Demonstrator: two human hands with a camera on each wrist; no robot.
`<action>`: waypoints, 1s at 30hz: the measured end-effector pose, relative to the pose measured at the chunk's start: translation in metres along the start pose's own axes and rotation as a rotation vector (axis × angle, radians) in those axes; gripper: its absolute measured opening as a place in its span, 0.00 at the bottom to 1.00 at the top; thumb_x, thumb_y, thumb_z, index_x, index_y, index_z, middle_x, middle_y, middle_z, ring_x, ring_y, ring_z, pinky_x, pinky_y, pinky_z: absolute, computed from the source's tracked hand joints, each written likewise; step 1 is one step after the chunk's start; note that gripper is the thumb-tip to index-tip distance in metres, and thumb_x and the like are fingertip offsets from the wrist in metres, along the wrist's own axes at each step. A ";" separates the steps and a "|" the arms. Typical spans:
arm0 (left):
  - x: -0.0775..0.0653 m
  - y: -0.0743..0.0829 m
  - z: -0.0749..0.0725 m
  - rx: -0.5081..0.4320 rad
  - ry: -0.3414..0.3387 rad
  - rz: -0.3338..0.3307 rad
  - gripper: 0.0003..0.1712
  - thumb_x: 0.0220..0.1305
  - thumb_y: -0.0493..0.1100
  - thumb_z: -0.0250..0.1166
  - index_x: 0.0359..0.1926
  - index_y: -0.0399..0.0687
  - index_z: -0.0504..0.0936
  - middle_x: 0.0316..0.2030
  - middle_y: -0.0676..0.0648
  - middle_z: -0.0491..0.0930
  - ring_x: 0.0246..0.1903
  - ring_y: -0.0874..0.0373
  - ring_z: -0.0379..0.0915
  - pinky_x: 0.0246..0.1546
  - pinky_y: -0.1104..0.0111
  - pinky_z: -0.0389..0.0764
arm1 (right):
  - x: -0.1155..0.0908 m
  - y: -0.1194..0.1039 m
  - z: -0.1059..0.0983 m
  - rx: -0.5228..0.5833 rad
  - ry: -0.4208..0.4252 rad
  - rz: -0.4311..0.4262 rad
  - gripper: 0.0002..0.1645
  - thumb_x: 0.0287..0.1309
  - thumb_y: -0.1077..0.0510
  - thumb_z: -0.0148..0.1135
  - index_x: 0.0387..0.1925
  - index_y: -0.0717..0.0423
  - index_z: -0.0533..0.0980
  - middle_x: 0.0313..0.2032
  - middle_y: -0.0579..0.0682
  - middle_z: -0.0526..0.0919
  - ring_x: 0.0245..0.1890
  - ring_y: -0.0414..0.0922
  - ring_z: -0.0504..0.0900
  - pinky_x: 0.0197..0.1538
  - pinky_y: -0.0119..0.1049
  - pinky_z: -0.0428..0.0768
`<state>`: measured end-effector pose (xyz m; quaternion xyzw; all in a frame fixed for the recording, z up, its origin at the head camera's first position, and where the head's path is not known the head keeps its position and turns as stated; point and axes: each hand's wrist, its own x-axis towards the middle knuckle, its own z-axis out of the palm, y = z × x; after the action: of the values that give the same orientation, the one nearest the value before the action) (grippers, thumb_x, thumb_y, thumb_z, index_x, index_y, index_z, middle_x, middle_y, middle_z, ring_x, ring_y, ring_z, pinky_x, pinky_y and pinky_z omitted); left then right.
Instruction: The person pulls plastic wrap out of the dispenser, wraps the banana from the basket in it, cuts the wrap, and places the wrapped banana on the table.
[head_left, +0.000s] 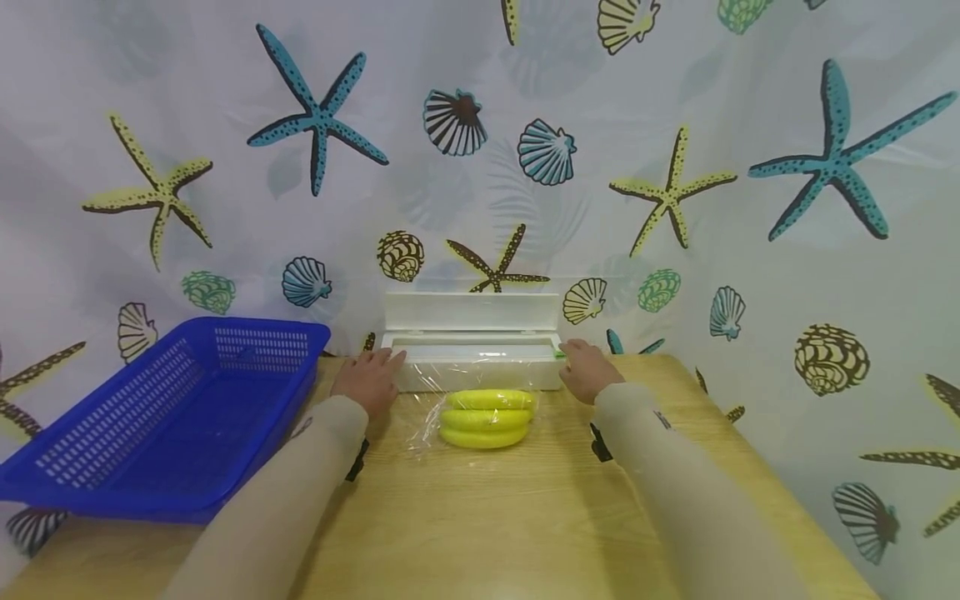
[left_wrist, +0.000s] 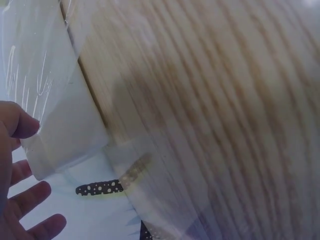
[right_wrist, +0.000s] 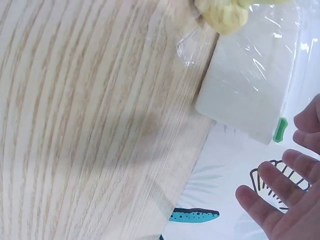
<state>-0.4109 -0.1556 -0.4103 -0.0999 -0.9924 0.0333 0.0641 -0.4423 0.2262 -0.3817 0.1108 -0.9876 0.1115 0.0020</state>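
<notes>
A white cling film dispenser box (head_left: 480,377) with its lid (head_left: 472,312) raised stands at the back of the table. Clear film (head_left: 427,417) spreads from it over the front, around a bunch of yellow bananas (head_left: 487,419). My left hand (head_left: 369,379) is at the box's left end; in the left wrist view its thumb (left_wrist: 25,125) touches the film-covered edge, the other fingers spread loosely beside the end. At the right end, my right hand (head_left: 588,369) has its fingers loosely extended, fingertips near the green slider (right_wrist: 280,129).
A blue plastic basket (head_left: 210,500) with slotted walls stands on the left of the wooden table (head_left: 480,533). Behind the table hangs a white curtain (head_left: 480,208) printed with starfish and shells, close behind the box.
</notes>
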 end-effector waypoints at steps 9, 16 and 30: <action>-0.003 -0.003 -0.002 0.085 0.001 0.011 0.35 0.75 0.50 0.55 0.78 0.56 0.56 0.77 0.47 0.59 0.72 0.42 0.61 0.69 0.42 0.67 | 0.004 -0.006 0.003 -0.050 -0.029 0.031 0.30 0.72 0.57 0.48 0.72 0.62 0.63 0.72 0.62 0.66 0.72 0.64 0.63 0.74 0.58 0.64; -0.002 -0.004 0.000 0.132 -0.020 0.009 0.33 0.77 0.49 0.52 0.78 0.54 0.56 0.77 0.50 0.59 0.73 0.44 0.61 0.70 0.42 0.66 | 0.005 -0.006 0.004 -0.040 -0.030 0.022 0.30 0.72 0.58 0.49 0.72 0.63 0.64 0.71 0.63 0.67 0.71 0.64 0.65 0.73 0.58 0.65; 0.000 -0.007 -0.001 0.034 -0.024 0.007 0.29 0.77 0.46 0.50 0.75 0.49 0.63 0.76 0.45 0.61 0.73 0.43 0.61 0.71 0.40 0.63 | -0.002 -0.017 0.001 0.004 -0.012 -0.030 0.30 0.68 0.61 0.52 0.71 0.63 0.66 0.71 0.63 0.67 0.71 0.66 0.63 0.73 0.59 0.65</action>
<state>-0.4116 -0.1623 -0.4088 -0.1018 -0.9920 0.0513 0.0535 -0.4371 0.2104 -0.3789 0.1263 -0.9856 0.1126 -0.0024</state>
